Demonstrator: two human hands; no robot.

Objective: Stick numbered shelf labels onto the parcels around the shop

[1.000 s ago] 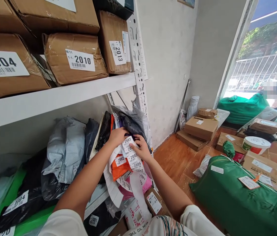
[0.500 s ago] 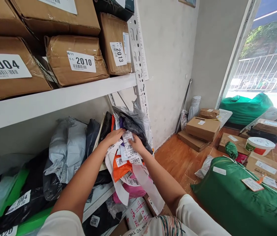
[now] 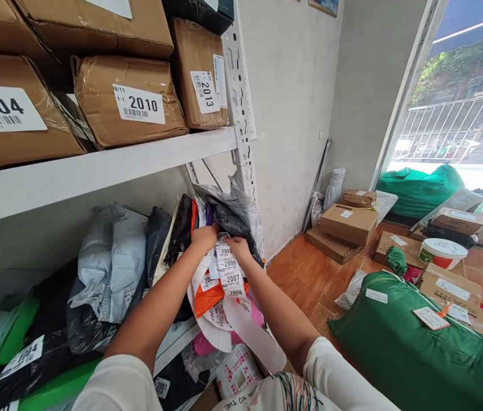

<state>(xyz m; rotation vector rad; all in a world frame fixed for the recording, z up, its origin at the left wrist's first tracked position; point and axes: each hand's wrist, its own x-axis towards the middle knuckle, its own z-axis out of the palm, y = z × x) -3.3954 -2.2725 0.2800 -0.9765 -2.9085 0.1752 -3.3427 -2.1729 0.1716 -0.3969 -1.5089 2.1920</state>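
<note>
A long strip of printed number labels (image 3: 232, 278) hangs between my hands and shows 2003, 2006, 2007 and 2008. My right hand (image 3: 238, 248) is closed on its upper right edge. My left hand (image 3: 204, 237) is closed at the strip's upper left, with fingertips partly hidden. Behind them, soft mailing bags stand packed on the lower shelf, among them a dark grey bag (image 3: 233, 220) and a black bag (image 3: 180, 228). Below hang an orange bag (image 3: 205, 301), a loose white backing strip (image 3: 252, 334) and a pink bag (image 3: 241, 335).
The white shelf beam (image 3: 108, 162) crosses above my forearms, carrying numbered cardboard boxes (image 3: 132, 128). A perforated upright (image 3: 241, 108) stands just beyond my hands. On the floor at right lie a large green sack (image 3: 413, 348), stacked cartons (image 3: 347, 224) and a white tub (image 3: 443, 251).
The label strip has shifted between my hands, so different numbers show and 2008 hangs at the bottom. My left hand is turned more knuckles-up. The view has shifted slightly.
</note>
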